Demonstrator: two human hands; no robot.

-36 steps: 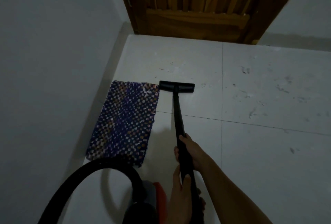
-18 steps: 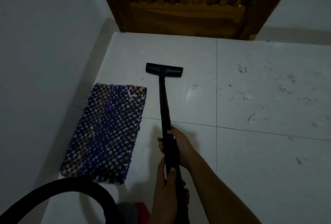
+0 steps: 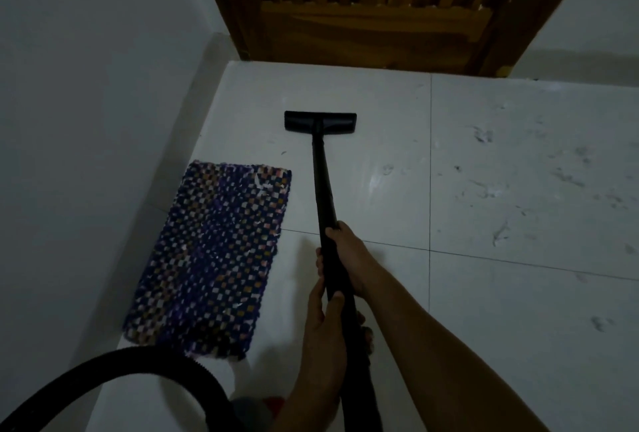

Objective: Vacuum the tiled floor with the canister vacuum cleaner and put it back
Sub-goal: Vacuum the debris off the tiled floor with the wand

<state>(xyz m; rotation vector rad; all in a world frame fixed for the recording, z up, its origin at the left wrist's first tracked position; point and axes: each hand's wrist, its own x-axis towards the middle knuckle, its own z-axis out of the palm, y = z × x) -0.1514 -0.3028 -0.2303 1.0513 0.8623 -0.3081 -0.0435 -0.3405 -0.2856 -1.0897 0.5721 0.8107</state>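
The black vacuum wand (image 3: 323, 186) runs from my hands out to its flat floor nozzle (image 3: 320, 122), which rests on the white tiled floor (image 3: 501, 310) a short way in front of the door. My right hand (image 3: 349, 257) grips the wand higher up. My left hand (image 3: 326, 331) grips it just below that, thumb along the tube. The black ribbed hose (image 3: 114, 371) arcs across the lower left. A sliver of the grey and red canister (image 3: 257, 409) shows at the bottom edge, mostly hidden by my left arm.
A blue checkered woven mat (image 3: 214, 255) lies left of the wand, along the white wall (image 3: 79, 120). A wooden door (image 3: 370, 9) closes off the far end. Dust and hair streaks (image 3: 498, 189) mark the tiles on the right.
The nozzle has slid forward from beside the mat's far corner toward the door. Less of the canister is in view now.
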